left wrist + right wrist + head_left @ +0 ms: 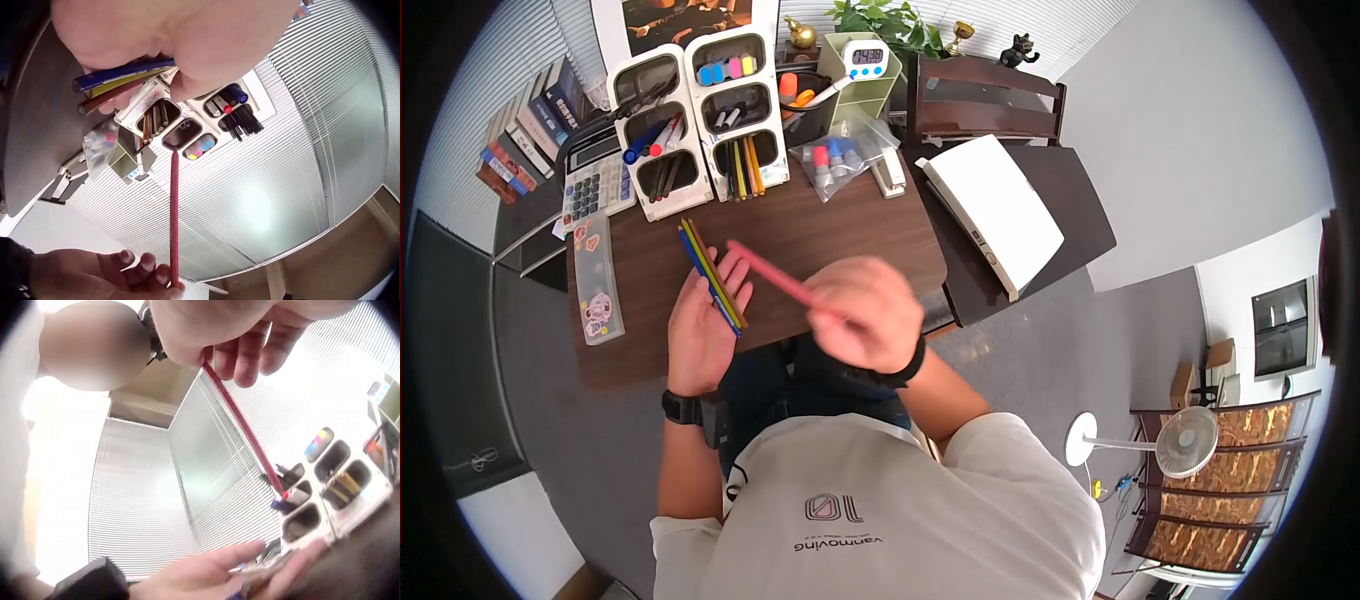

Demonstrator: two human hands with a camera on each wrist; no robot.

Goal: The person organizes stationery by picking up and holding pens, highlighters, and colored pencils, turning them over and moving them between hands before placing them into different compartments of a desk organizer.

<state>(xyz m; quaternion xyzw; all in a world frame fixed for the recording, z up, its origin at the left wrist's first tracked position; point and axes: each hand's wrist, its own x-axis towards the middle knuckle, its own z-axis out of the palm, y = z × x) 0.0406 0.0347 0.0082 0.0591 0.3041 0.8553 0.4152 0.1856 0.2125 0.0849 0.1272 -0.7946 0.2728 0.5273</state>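
Note:
My left hand [702,335] is palm up over the table's front edge, its fingers fairly straight. Across its palm and fingers lie a blue pencil [718,303], a yellow-green pencil [703,259] and a brown pencil [725,290], side by side. In the left wrist view, ends of these pencils stick out beside the palm. To the right, my right hand [868,315] pinches a red pencil [775,277] near one end. The pencil's far end points up and left, close to the left fingertips. The right wrist view has this red pencil [240,422] slanting down from the fingers.
Behind the hands stands a white organizer [690,115] with pens, pencils and highlighters. A clear bag [840,160] of small bottles and a stapler [889,172] lie to its right. A calculator [598,188] and sticker-covered case [599,285] sit left. A thick book [1000,210] rests farther right.

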